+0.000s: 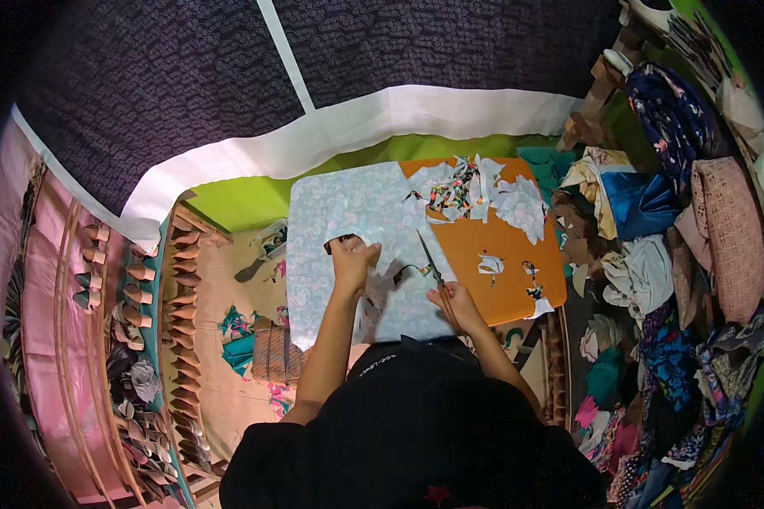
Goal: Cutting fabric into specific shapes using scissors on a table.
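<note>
A large sheet of pale fabric (331,204) lies over the left and middle of an orange tabletop (467,246). My left hand (354,259) rests over this sheet, fingers bent around a small piece of fabric (336,244) with a dark face; the fingers partly cover it. In my right hand (455,304) is a pair of scissors (428,254), held by the handles, blades pointing away from me and looking closed. Just left of the blades, a small dark floral patch (412,271) shows on the pale sheet.
Cut fabric scraps (463,191) are heaped at the table's far right, with smaller scraps (490,265) nearer. Piled cloth (645,271) crowds the right side. Wooden shoe lasts (184,327) line a rack on the left. A dark curtain (382,59) hangs ahead.
</note>
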The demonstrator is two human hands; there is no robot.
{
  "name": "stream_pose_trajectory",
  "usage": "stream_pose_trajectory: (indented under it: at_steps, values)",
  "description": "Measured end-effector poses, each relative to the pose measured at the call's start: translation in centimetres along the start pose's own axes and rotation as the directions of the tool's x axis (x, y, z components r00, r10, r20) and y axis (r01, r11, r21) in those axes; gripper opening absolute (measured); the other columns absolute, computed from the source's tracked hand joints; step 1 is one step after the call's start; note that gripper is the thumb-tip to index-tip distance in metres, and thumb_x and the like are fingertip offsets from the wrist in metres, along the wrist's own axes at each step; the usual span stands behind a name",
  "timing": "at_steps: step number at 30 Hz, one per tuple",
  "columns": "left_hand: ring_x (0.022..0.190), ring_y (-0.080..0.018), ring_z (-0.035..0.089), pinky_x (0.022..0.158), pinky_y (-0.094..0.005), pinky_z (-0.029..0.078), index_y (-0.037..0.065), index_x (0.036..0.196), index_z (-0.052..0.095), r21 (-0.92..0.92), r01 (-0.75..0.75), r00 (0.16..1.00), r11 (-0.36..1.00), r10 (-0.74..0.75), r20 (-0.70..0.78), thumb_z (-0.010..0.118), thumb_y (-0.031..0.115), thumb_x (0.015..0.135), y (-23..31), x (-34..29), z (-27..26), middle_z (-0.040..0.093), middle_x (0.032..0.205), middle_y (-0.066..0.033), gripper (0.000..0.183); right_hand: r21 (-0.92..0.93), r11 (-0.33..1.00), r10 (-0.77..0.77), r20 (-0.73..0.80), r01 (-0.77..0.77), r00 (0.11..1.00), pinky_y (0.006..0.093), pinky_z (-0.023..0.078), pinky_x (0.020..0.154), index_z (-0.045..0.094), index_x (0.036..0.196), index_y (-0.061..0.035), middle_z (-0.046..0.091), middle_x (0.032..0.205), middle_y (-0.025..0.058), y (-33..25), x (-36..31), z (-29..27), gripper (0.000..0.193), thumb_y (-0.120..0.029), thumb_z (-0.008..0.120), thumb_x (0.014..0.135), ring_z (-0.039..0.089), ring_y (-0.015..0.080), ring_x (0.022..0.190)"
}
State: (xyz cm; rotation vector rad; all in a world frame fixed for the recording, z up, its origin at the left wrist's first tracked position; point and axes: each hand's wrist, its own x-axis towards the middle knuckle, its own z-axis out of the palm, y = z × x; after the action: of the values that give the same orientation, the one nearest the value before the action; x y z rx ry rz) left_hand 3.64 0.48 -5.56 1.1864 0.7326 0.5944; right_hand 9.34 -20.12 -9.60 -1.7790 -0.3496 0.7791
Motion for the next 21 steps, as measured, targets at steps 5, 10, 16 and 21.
stream_pose_trajectory:
  at_steps: [5,10,16,21]
  values:
    - [0.082,-0.025,0.055,0.06,-0.0267,0.047,0.002,0.105,0.016,-0.146,0.04,0.996,0.989,-0.029,0.08,0.057,-0.015,0.062,2.5,-0.8,0.5,0.046,0.099,-0.0219,0.061,-0.045,0.999,0.041,0.222,-0.032,0.974,0.0233,0.033,0.047,0.048,0.07,-0.0018,0.042,0.056,-0.0007,0.6,-1.6,-0.3,0.036,-0.035,0.058,0.076,0.039,0.0073,0.054]
    - [0.08,-0.0227,0.053,0.06,-0.0282,0.048,0.003,0.097,0.017,-0.174,0.052,0.992,0.983,-0.032,0.118,0.057,-0.016,0.062,3.5,-0.9,0.5,0.044,0.095,-0.0206,0.056,0.235,0.953,0.073,0.435,-0.191,0.898,0.02,0.039,0.052,0.05,0.093,-0.0012,0.045,0.067,-0.0001,-1.5,-3.9,0.2,0.038,-0.038,0.046,0.083,0.042,0.0075,0.057]
    - [0.077,-0.0206,0.053,0.06,-0.0269,0.047,0.003,0.095,0.018,-0.089,0.0,0.999,0.996,0.004,0.051,0.058,-0.014,0.063,4.1,-1.5,1.5,0.046,0.093,-0.0206,0.053,0.353,0.918,-0.04,0.532,-0.179,0.846,0.0188,0.039,0.052,0.041,0.104,-0.0007,0.043,0.072,-0.0003,-2.7,-3.4,1.2,0.039,-0.035,0.043,0.085,0.041,0.0058,0.059]
    - [0.074,-0.0191,0.056,0.059,-0.0251,0.047,-0.001,0.097,0.02,-0.135,-0.119,0.987,0.984,0.132,0.093,0.058,-0.009,0.067,4.1,-2.1,1.7,0.054,0.09,-0.0231,0.049,0.311,0.95,-0.119,0.472,-0.039,0.873,0.0201,0.039,0.056,0.041,0.103,-0.0008,0.041,0.074,-0.0005,-3.6,-2.4,1.9,0.045,-0.042,0.042,0.084,0.041,0.0065,0.062]
